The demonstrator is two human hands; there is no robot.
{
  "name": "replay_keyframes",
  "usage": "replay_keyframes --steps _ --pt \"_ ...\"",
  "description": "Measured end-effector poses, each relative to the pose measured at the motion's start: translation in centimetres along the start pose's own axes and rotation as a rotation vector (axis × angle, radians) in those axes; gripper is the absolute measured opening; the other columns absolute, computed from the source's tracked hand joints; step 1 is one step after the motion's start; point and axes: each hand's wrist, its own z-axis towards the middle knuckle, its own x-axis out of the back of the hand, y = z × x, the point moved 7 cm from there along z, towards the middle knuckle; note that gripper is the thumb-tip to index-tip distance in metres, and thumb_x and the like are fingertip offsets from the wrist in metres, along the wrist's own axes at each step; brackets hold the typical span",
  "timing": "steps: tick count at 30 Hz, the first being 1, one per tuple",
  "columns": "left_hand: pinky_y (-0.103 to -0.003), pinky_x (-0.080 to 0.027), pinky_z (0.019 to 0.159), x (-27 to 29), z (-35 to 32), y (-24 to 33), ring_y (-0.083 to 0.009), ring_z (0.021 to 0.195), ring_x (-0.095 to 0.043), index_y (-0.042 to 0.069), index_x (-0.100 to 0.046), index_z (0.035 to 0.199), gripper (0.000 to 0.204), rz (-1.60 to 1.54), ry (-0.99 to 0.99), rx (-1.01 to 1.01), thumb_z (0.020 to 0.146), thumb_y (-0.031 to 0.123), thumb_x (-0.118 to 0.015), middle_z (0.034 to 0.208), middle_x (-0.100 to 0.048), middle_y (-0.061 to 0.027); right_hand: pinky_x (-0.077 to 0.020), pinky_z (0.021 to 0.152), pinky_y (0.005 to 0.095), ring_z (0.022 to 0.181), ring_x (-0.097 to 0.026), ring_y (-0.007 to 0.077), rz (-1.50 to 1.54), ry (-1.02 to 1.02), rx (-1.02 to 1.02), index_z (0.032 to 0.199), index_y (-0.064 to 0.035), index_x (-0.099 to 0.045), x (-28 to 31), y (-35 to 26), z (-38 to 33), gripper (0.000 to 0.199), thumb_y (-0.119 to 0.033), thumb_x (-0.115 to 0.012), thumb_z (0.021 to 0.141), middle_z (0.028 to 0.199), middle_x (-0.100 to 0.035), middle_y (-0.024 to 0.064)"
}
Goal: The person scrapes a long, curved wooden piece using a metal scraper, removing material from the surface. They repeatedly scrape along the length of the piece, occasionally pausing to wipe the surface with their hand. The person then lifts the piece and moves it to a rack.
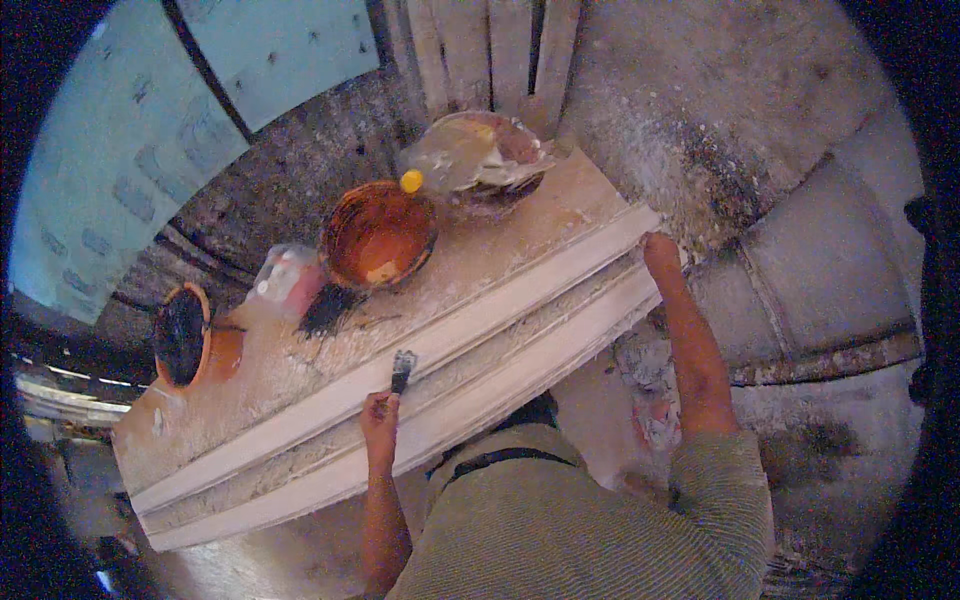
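A long pale moulding point(300, 425), with two raised bands and a rough grey channel between them, lies slantwise on a worktable. My left hand point(380, 420) is closed round the handle of a small dark flat-ended tool point(402, 370), a scraper or a brush; I cannot tell which. Its pale-speckled end points away from me, over the moulding's far band. At the far right end of the moulding, my right hand point(660, 255) is closed at its edge, the fingertips partly hidden.
Behind the moulding, the dusty tabletop point(480, 265) holds an orange-brown bowl point(378, 240), a yellow round thing point(411, 181) at its rim, a clear plastic bag point(470, 150) and a clear container point(287, 280). A dark-faced orange vessel point(183, 335) stands on its side at left.
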Motion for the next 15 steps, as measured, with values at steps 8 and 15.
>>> replay_keyframes --steps 8,15 --pt "-0.022 -0.037 0.059 -21.3 5.8 8.3 -0.004 0.07 -0.047 0.008 -0.066 0.1 0.012 0.117 -0.129 -0.026 0.094 0.018 -0.07 0.083 -0.061 0.0035 -0.0532 0.066 0.0353 0.068 -0.065 0.0166 0.556 -0.171 -0.142 0.087 -0.0076 -0.075 -10.6 -7.5 0.7 0.022 -0.027 -0.081 0.079 0.075 -0.071 0.007" --pt "-0.024 -0.039 0.058 -29.3 4.8 8.9 -0.0054 0.067 -0.048 0.007 -0.066 0.1 0.015 0.1 -0.147 0.045 0.093 0.018 -0.071 0.078 -0.058 0.0025 -0.0545 0.068 0.0439 0.072 -0.068 0.0308 -0.084 0.119 -0.216 0.079 -0.0093 -0.073 2.8 14.6 15.1 0.017 -0.025 -0.069 0.082 0.079 -0.071 0.0119"
